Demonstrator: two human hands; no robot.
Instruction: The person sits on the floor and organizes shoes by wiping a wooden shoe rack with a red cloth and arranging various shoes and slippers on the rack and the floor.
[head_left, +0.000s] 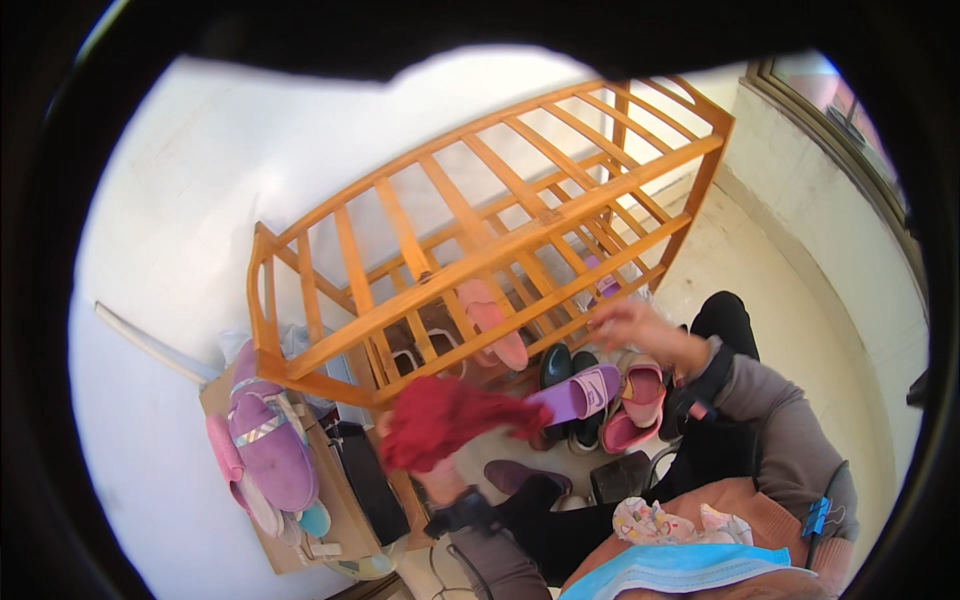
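A crumpled red cloth (442, 424) is gripped in my left hand (439, 476), which it mostly hides, beside the front left corner of a slatted wooden shoe rack (480, 247). My right hand (630, 326), blurred, is raised near the rack's lower front rail, its fingers apart with nothing seen in them. Between my hands lies a purple slide sandal (574, 394) on top of dark shoes (556, 365). Pink clogs (637, 405) stand just below my right hand. Inside the rack, pink slippers (495, 330) rest on a lower shelf.
At the left a cardboard box (337, 517) bears purple slippers (274, 442) and pink ones, with a black box (367, 480) alongside. A white wall (172, 225) rises behind the rack. A black dustpan-like object (621, 477) lies near my legs, and a cable runs at the bottom.
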